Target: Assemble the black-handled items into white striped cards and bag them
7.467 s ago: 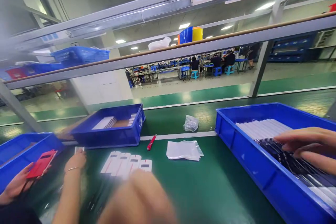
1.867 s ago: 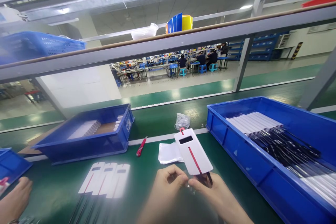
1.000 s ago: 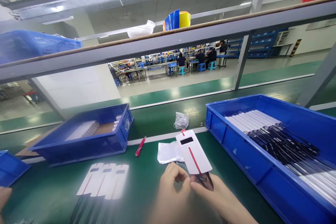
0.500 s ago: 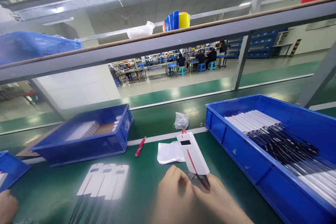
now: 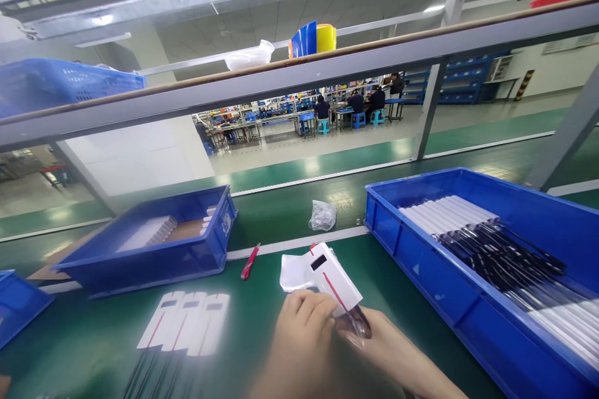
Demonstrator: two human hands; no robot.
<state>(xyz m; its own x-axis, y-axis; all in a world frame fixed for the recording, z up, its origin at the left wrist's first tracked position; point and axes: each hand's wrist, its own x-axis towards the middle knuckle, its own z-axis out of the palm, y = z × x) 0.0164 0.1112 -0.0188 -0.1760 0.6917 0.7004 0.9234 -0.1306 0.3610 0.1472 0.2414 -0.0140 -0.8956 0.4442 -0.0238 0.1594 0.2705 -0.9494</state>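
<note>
A white flat device (image 5: 337, 277) with a dark window and a red stripe is held tilted at the centre. My right hand (image 5: 390, 346) is closed around its dark lower end, where clear plastic (image 5: 358, 326) shows. The curled fingers of my left hand (image 5: 304, 330) press against the device's lower left edge; their tips are partly hidden. Behind it lies a stack of white sheets or bags (image 5: 292, 271). Several similar white devices (image 5: 182, 323) with dark, thin leads lie side by side to the left of my hands.
A blue bin (image 5: 412, 262) at right holds rows of white tubes and black cables. Another blue bin (image 5: 154, 268) at left holds white pieces. A red cutter knife (image 5: 250, 262) and a crumpled clear bag (image 5: 322, 215) lie between them. A shelf beam (image 5: 262, 78) crosses above.
The device has tilted further and shifted slightly left and down. My left fingers have moved up against its edge. Another person's hand at the far left has mostly left view.
</note>
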